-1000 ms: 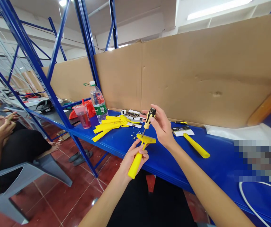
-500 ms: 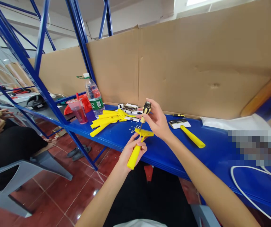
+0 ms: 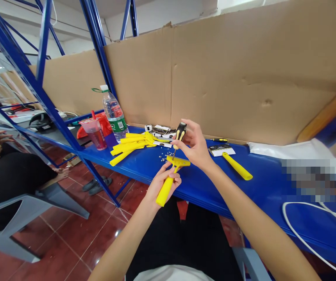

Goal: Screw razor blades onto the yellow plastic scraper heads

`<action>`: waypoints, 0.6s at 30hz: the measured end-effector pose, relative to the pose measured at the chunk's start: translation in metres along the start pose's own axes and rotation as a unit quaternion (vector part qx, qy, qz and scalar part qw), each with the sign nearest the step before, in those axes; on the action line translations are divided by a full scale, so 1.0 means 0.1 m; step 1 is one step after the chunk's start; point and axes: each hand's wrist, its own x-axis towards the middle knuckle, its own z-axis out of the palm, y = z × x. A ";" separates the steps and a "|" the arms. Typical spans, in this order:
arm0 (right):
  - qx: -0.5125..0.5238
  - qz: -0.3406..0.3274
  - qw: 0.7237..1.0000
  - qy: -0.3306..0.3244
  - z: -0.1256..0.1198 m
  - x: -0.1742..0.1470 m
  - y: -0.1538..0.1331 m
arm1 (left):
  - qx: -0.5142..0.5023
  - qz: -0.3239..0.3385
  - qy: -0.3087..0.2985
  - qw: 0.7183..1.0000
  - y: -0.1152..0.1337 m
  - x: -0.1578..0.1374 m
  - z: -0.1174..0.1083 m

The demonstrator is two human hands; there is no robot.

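Your left hand (image 3: 155, 186) grips the yellow T-shaped tool (image 3: 163, 192) above the worktop's (image 3: 263, 195) front edge; your right hand (image 3: 196, 147) holds the screwdriver (image 3: 181, 132), its shaft meeting the tool's head.

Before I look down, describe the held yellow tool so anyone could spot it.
Find the blue table, then the left hand by its near edge. It grips a yellow T-shaped tool; unlike the yellow tools on the table, this one has a screwdriver at its head.
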 end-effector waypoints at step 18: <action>-0.027 -0.008 1.000 0.007 -0.02 0.01 0.01 | 0.003 0.004 -0.006 1.000 0.00 -0.01 0.04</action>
